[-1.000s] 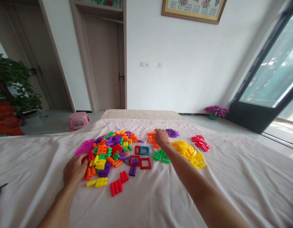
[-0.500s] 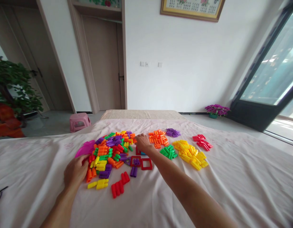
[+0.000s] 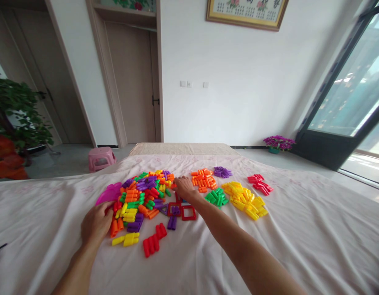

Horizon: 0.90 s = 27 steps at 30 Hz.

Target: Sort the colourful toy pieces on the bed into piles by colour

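A large mixed heap of glossy plastic bullet-shaped pieces (image 3: 143,190) in orange, purple, green, yellow and red lies left of centre in the frame, on a pale pink patterned cloth (image 3: 315,229). The two hands are well apart. At the heap's lower left, the left hand (image 3: 97,223) rests with curled fingers against its edge, beside red pieces; whether it grips one cannot be told. The right hand (image 3: 184,188), near the centre, reaches to the heap's right edge by orange pieces, fingers bent down; its grasp cannot be made out. Behind the left hand shows a bright magenta plastic item with a scalloped edge (image 3: 106,194). Right of the right hand lie single-colour piles: an orange pile (image 3: 204,179), a purple pile (image 3: 223,172) behind it, a green pile (image 3: 216,197) nearer, a larger yellow pile (image 3: 244,199) and, farthest right, a small red pile (image 3: 259,184). Below the right hand lies a red square plastic frame (image 3: 188,219); at lower centre, joined red ribbed pieces (image 3: 151,246) lie apart from the heap.
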Tool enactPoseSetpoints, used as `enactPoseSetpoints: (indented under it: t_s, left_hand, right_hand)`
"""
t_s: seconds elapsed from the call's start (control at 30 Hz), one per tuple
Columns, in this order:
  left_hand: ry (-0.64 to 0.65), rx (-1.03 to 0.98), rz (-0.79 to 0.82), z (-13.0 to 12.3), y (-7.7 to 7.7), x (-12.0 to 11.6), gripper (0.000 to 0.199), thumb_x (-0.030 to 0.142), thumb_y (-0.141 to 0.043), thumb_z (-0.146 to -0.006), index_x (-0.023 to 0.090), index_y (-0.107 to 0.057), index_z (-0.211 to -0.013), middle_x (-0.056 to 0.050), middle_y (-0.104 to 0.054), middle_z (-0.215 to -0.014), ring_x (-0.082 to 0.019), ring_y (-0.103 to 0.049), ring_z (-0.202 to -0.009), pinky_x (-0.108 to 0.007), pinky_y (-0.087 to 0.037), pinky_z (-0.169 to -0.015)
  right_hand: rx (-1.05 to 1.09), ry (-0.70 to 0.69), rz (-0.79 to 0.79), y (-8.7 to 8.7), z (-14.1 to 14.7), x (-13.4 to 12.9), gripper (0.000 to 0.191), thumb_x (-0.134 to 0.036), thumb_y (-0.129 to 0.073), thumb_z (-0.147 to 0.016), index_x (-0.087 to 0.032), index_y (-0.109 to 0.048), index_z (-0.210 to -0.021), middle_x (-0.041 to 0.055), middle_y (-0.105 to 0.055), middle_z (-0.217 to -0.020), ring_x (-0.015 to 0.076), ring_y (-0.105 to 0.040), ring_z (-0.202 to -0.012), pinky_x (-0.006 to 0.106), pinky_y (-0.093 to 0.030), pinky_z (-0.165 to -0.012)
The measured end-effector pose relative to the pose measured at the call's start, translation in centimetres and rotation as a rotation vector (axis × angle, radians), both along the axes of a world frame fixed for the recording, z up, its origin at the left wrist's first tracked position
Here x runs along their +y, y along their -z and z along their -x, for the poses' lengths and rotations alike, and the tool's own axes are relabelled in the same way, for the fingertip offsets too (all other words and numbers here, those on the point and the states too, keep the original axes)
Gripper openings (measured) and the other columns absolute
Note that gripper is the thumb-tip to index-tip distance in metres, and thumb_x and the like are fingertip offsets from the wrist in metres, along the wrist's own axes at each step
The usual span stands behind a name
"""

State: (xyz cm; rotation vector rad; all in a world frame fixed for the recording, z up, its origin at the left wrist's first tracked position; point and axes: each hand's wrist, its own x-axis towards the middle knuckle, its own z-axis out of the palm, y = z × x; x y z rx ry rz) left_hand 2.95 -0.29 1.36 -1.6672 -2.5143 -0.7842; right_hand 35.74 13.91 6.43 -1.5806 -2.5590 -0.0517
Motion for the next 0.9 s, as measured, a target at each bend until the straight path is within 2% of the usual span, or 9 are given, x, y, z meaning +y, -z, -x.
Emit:
enactPoseSetpoints:
  t_s: [0.13, 0.33, 0.43, 0.5, 0.6, 0.7, 0.8, 0.9]
  left_hand:
    - [0.005, 0.014, -0.011, 0.0, 0.1, 0.0, 0.044, 0.035, -0.040, -0.092, 0.021, -0.070, -0.120, -0.008, -0.072, -0.120, -0.025, -0.065, -0.106, -0.031, -0.047, -0.083]
    - [0.012, 0.007, -0.026, -0.1, 0.2, 0.0, 0.043, 0.033, -0.040, -0.092, 0.020, -0.070, -0.120, -0.009, -0.072, -0.120, -0.024, -0.065, -0.107, -0.032, -0.047, -0.086]
    - [0.006, 0.008, -0.021, 0.0, 0.2, 0.0, 0.043, 0.034, -0.040, -0.092, 0.021, -0.070, -0.120, -0.009, -0.072, -0.120, -0.025, -0.065, -0.106, -0.032, -0.047, -0.085]
    - [0.001, 0.010, -0.013, 0.0, 0.2, 0.0, 0.044, 0.035, -0.040, -0.092, 0.021, -0.070, -0.120, -0.008, -0.072, -0.120, -0.026, -0.065, -0.107, -0.033, -0.047, -0.085]
    - [0.007, 0.012, -0.010, -0.1, 0.1, 0.0, 0.044, 0.034, -0.039, -0.092, 0.020, -0.070, -0.121, -0.009, -0.071, -0.121, -0.026, -0.064, -0.109, -0.033, -0.047, -0.087]
    - [0.010, 0.010, -0.012, -0.2, -0.1, -0.1, 0.043, 0.033, -0.040, -0.092, 0.019, -0.070, -0.120, -0.009, -0.072, -0.121, -0.025, -0.064, -0.109, -0.033, -0.047, -0.087]
    - [0.006, 0.009, -0.023, -0.3, -0.1, -0.1, 0.042, 0.032, -0.041, -0.092, 0.020, -0.071, -0.119, -0.008, -0.072, -0.120, -0.025, -0.064, -0.109, -0.032, -0.047, -0.088]
    - [0.013, 0.014, -0.039, -0.2, 0.0, -0.1, 0.042, 0.031, -0.041, -0.092, 0.019, -0.070, -0.120, -0.008, -0.072, -0.122, -0.024, -0.064, -0.110, -0.032, -0.046, -0.090]
  right_hand:
    - [0.058, 0.052, -0.086, -0.9, -2.5, 0.2, 0.031, -0.040, -0.057, -0.097, -0.022, -0.065, -0.120, 0.0094, -0.070, -0.118, 0.0247, -0.057, -0.115, 0.033, -0.038, -0.094]
    - [0.106, 0.307, -0.162, -2.5, -7.8, 2.2, 0.030, -0.037, -0.055, -0.097, -0.022, -0.065, -0.122, 0.0103, -0.070, -0.119, 0.0255, -0.055, -0.115, 0.035, -0.037, -0.094]
    - [0.138, 0.359, -0.180, -2.7, -8.3, 2.6, 0.031, -0.033, -0.055, -0.097, -0.022, -0.065, -0.124, 0.0104, -0.069, -0.122, 0.0262, -0.053, -0.119, 0.037, -0.036, -0.096]
    - [0.157, 0.295, -0.156, -2.4, -7.4, 2.3, 0.028, -0.033, -0.054, -0.097, -0.023, -0.068, -0.121, 0.0083, -0.070, -0.121, 0.0251, -0.054, -0.118, 0.036, -0.037, -0.096]
    - [0.180, 0.132, -0.095, -1.7, -4.4, 1.3, 0.025, -0.032, -0.055, -0.096, -0.025, -0.071, -0.114, 0.0048, -0.072, -0.116, 0.0228, -0.056, -0.113, 0.033, -0.038, -0.095]
    - [0.191, 0.005, -0.032, -1.1, -0.9, 0.3, 0.029, -0.032, -0.056, -0.095, -0.026, -0.070, -0.120, 0.0044, -0.071, -0.118, 0.0215, -0.057, -0.114, 0.030, -0.041, -0.094]
    - [0.169, -0.041, 0.000, -0.8, 1.9, -0.1, 0.033, -0.030, -0.056, -0.094, -0.028, -0.067, -0.125, 0.0050, -0.069, -0.124, 0.0210, -0.056, -0.116, 0.029, -0.042, -0.093]
    - [0.140, -0.028, 0.004, -0.6, 3.5, -0.2, 0.030, -0.025, -0.056, -0.092, -0.024, -0.070, -0.118, 0.0079, -0.070, -0.121, 0.0222, -0.057, -0.115, 0.030, -0.044, -0.090]
